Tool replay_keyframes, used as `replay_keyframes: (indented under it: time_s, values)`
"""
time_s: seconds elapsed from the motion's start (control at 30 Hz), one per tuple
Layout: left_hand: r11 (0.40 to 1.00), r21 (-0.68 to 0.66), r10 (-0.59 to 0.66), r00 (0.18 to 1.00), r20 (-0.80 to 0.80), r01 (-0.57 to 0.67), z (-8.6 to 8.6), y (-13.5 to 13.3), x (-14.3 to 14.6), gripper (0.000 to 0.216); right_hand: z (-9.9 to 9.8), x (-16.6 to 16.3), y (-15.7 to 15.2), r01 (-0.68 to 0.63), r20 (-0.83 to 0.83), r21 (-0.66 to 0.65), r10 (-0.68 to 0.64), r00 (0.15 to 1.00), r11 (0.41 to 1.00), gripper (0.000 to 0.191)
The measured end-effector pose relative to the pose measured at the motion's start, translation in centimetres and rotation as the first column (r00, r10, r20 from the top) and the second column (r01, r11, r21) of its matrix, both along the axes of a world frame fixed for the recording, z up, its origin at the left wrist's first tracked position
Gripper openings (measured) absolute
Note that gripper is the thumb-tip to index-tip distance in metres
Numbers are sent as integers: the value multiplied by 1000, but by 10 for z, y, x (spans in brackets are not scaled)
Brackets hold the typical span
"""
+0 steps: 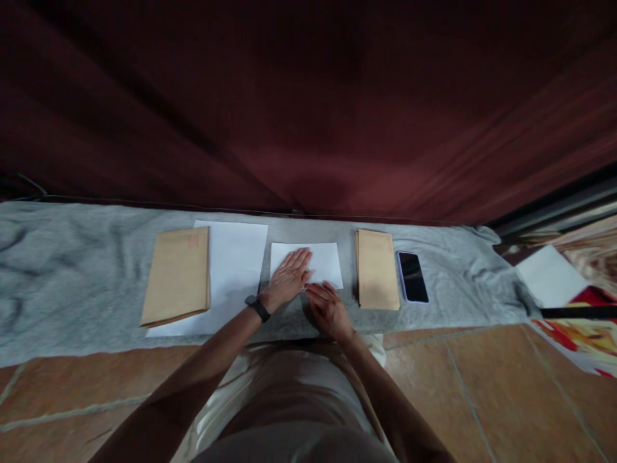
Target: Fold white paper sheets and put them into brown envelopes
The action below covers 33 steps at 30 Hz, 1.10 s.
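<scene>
A small white sheet of paper (324, 258), seemingly folded, lies on the grey cloth in front of me. My left hand (290, 275), with a dark watch on its wrist, rests flat on the sheet with fingers stretched out. Along the near edge of the paper is my right hand (328, 308), its fingers extended and their tips touching that edge. Left of the hands, larger white sheets (236, 263) lie partly under a stack of brown envelopes (180, 273). To the right sits a smaller pile of brown envelopes (378, 270).
A phone (412, 276) with a dark screen lies right of the smaller envelope pile. The grey cloth (463, 276) covers the long narrow surface. Behind it hangs a dark red curtain (308, 116). At far right are a white sheet (552, 275) and a colourful printed package (585, 337).
</scene>
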<state>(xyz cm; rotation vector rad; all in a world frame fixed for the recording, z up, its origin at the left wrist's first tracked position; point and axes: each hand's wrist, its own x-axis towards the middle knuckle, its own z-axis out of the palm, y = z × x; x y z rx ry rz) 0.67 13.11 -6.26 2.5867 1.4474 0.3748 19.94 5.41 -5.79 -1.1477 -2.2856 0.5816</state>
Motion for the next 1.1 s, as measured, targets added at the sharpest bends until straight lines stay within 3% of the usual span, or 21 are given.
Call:
replay_keyframes:
  time_s: [0.27, 0.43, 0.77, 1.1]
  values:
    - [997, 2, 78, 996, -52, -78, 0, 34, 3, 62, -3, 0, -1, 32, -20, 13, -32, 999, 999, 39]
    - [999, 15, 52, 998, -43, -51, 0, 36, 1, 61, -6, 2, 0, 77, -60, 43, -74, 995, 996, 36]
    - [996, 68, -62, 998, -16, 63, 0, -13, -5, 55, -10, 2, 0, 169, -118, 44, -163, 980, 985, 34]
    - [990, -23, -141, 989, -51, 140, 9, -68, -12, 54, -8, 2, -1, 171, -92, -6, -171, 981, 985, 38]
